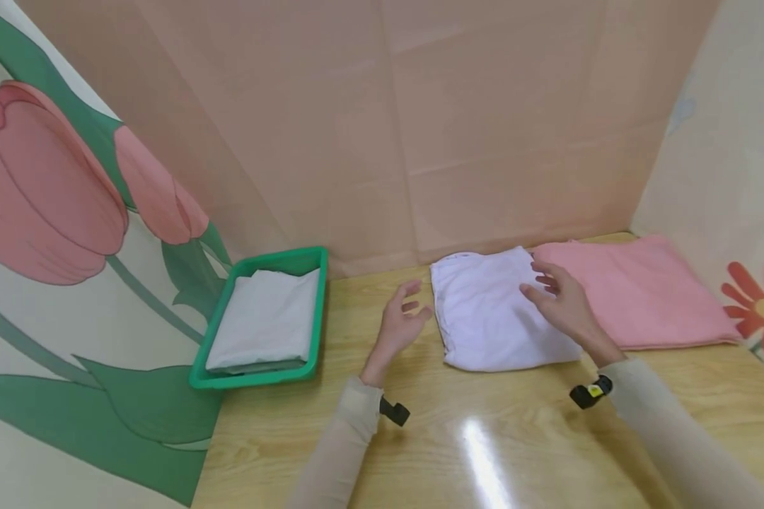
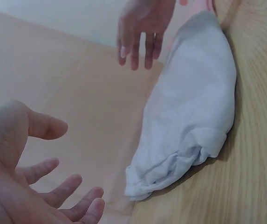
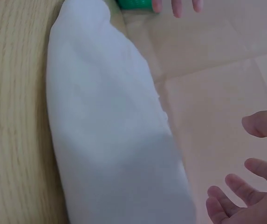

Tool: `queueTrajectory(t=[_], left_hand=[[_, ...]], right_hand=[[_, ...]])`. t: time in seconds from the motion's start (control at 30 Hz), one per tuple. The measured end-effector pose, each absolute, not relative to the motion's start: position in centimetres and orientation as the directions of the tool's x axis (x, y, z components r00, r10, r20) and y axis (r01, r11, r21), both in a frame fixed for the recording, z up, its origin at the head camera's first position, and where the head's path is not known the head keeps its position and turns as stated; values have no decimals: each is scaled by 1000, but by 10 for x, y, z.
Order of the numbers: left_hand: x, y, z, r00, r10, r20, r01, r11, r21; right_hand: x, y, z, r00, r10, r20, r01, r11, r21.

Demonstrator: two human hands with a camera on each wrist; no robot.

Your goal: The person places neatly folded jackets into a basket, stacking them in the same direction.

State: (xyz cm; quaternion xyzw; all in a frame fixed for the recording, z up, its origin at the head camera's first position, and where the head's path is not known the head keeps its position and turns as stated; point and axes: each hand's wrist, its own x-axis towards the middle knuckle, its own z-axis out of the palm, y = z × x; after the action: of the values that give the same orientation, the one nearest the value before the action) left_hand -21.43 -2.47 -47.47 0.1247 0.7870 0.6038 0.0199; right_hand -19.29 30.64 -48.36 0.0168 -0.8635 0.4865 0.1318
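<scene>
A folded white cloth (image 1: 484, 311) lies on the wooden table, its bunched, layered edge facing left. Just left of that edge is my left hand (image 1: 402, 322), raised with its fingers loosely bent and nothing in them. My right hand (image 1: 563, 300) hovers over the right side of the white cloth, fingers apart and holding nothing. Both hands (image 2: 44, 172) show relaxed, spread fingers in the wrist views. To the right, a folded pink cloth (image 1: 643, 297) lies against the white one. In the right wrist view, a shadow falls across the white cloth (image 3: 100, 102).
A green tray (image 1: 321, 318) holding a folded pale grey cloth (image 1: 267, 318) stands on the left of the table. A beige sheet (image 1: 369, 141) hangs along the back. Flower-painted walls (image 1: 38, 318) close off both sides.
</scene>
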Motion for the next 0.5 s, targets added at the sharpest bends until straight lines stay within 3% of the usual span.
queueTrajectory(t=[0.5], left_hand=[[-216, -3, -506, -973, 222, 54, 112, 257, 960]], right_hand=[[-191, 322, -508, -972, 127, 199, -91, 578, -811]])
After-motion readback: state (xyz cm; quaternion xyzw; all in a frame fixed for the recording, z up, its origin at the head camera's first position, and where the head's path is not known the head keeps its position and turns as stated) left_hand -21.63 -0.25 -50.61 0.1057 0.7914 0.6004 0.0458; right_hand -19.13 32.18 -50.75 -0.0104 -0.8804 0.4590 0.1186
